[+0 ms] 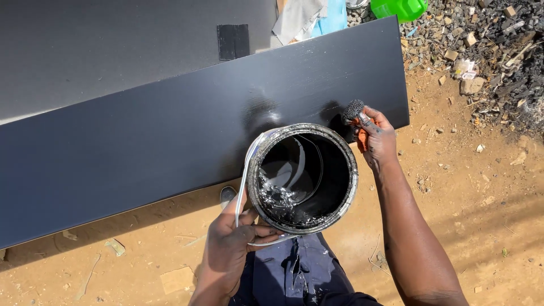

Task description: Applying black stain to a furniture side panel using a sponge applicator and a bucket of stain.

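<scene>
Black paint tin (303, 178), centre frame, sits in the left hand (232, 246), grip closed on its base and wire handle. Right hand (378, 141) pinches a paint-soaked sponge (353, 109) against the black board (170, 130), mid-coat; reloading from the tin likely follows.

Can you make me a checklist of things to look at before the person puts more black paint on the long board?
1. Left hand grips the round metal paint can from below: ok.
2. Can sits level enough, black paint pooled at the bottom, none running over the rim: ok.
3. Right hand holds the small paint-soaked sponge with orange backing: ok.
4. Sponge rests on the long black painted board near its right end: ok.
5. Enough paint on the sponge: cannot tell.
6. Board's coat even: not ok, a shiny patch shows beside the can.
</scene>
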